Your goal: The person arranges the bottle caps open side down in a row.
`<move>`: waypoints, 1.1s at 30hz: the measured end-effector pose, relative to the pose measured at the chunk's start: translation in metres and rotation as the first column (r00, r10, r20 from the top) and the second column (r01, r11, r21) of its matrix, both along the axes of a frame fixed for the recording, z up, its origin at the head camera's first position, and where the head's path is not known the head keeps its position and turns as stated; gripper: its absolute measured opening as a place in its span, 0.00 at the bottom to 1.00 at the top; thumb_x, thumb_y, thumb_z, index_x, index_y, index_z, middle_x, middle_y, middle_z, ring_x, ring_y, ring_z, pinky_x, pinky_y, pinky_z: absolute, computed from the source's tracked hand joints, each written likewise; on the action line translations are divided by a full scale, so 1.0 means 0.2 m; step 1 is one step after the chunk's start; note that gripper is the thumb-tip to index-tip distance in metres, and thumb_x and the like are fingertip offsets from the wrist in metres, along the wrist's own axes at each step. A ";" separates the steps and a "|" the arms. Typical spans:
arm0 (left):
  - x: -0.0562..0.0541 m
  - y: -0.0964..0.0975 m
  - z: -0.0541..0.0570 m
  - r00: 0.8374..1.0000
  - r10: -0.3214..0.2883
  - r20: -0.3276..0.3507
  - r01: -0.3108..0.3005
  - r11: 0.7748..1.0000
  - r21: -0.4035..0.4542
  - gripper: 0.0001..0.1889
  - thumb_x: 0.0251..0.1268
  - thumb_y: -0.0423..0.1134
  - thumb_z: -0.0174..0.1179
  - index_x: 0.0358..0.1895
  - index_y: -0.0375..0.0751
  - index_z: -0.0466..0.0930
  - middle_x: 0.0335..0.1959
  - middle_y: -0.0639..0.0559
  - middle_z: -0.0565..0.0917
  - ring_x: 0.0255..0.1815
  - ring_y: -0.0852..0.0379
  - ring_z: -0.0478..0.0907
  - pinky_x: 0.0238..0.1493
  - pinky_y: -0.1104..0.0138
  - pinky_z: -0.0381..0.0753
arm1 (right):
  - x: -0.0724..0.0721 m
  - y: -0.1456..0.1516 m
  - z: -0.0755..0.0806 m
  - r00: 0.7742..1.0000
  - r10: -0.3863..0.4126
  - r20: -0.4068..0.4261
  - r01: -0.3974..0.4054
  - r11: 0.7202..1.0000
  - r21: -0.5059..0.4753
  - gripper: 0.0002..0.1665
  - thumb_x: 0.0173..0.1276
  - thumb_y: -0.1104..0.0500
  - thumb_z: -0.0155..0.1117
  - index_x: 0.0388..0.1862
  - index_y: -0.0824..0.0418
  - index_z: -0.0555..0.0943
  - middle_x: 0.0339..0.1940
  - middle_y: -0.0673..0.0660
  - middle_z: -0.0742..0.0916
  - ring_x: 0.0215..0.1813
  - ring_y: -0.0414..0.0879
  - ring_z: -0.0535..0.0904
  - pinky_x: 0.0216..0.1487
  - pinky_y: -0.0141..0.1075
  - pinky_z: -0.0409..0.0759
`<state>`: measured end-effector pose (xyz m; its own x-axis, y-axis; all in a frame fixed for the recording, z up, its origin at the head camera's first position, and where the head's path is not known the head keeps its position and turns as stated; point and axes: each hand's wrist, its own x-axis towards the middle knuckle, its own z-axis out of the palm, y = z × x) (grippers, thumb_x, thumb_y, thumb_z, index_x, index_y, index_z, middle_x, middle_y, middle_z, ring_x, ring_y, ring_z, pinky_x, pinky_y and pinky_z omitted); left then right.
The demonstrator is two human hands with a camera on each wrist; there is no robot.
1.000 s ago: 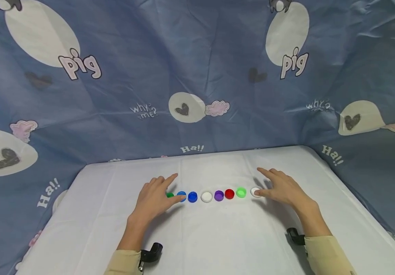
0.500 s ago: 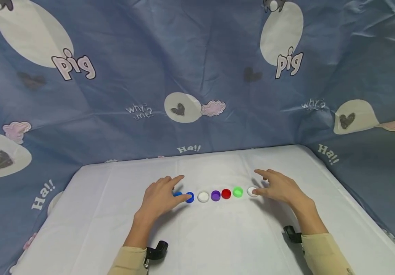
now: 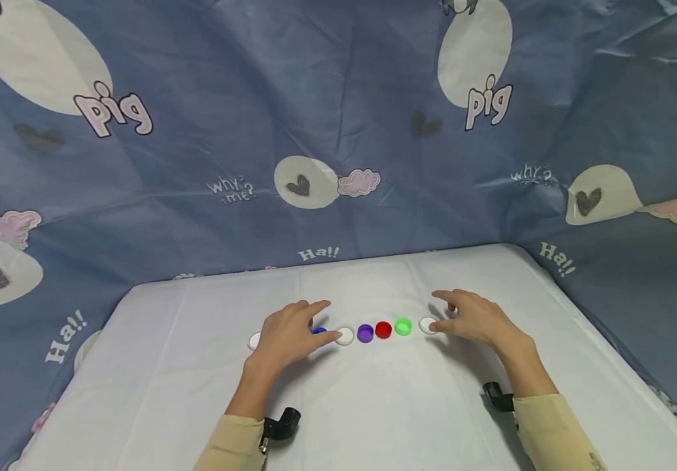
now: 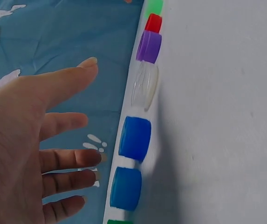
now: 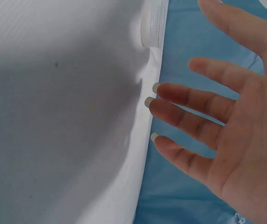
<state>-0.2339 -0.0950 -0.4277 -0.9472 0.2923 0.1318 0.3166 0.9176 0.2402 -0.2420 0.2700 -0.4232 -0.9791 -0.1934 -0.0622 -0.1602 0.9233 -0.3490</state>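
Left hand [image 3: 290,335] hovered over the counter [image 3: 385,405], fingers spread, empty; clear cap [image 3: 347,335] lay just right of its thumb, with purple cap [image 3: 365,333], red cap [image 3: 383,330] and green cap [image 3: 403,326] farther right. Right hand [image 3: 479,319], also empty and relaxed, hovered by the end cap [image 3: 425,324].

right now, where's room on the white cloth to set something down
White cloth is bare nearside of the purple cap and red cap, between the sleeves, and beyond those caps to the blue backdrop. Crowded: among the blue caps by the left hand.
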 end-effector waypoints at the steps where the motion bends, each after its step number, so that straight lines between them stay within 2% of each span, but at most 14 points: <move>1: 0.00 0.01 0.00 1.000 -0.004 0.002 0.004 1.000 0.002 0.35 0.54 0.73 0.60 0.66 0.66 0.75 0.28 0.62 0.74 0.28 0.63 0.70 0.30 0.64 0.71 | 0.00 0.00 0.00 1.000 0.001 0.000 -0.001 1.000 -0.002 0.45 0.57 0.34 0.71 0.70 0.52 0.74 0.46 0.54 0.84 0.44 0.47 0.77 0.41 0.47 0.76; 11: -0.02 0.11 -0.01 0.999 -0.045 0.015 0.045 0.999 0.029 0.32 0.56 0.70 0.61 0.63 0.66 0.78 0.26 0.64 0.74 0.26 0.64 0.69 0.30 0.65 0.70 | -0.01 0.00 -0.02 1.000 0.023 0.018 -0.023 0.999 -0.032 0.43 0.56 0.37 0.73 0.68 0.54 0.76 0.41 0.52 0.83 0.39 0.44 0.74 0.35 0.38 0.70; 27: -0.02 0.24 -0.01 0.995 -0.090 0.039 0.089 0.996 0.031 0.31 0.54 0.71 0.62 0.61 0.66 0.80 0.26 0.66 0.76 0.27 0.65 0.71 0.31 0.65 0.71 | -0.02 0.00 -0.03 0.999 0.020 0.047 -0.018 0.999 -0.042 0.41 0.56 0.41 0.75 0.67 0.53 0.77 0.36 0.48 0.82 0.34 0.42 0.73 0.33 0.36 0.69; 33: -0.02 0.30 -0.01 0.993 -0.115 0.033 0.114 0.993 0.033 0.30 0.55 0.71 0.61 0.61 0.67 0.79 0.25 0.67 0.76 0.28 0.66 0.72 0.36 0.62 0.74 | -0.02 0.00 -0.02 0.998 0.013 0.055 -0.011 0.999 -0.046 0.40 0.56 0.42 0.75 0.66 0.53 0.78 0.34 0.47 0.81 0.34 0.41 0.73 0.34 0.36 0.69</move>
<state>-0.2387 -0.0354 -0.4299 -0.9117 0.3957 0.1102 0.4105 0.8677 0.2803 -0.2453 0.2696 -0.4281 -0.9720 -0.2091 -0.1069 -0.1505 0.9042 -0.3997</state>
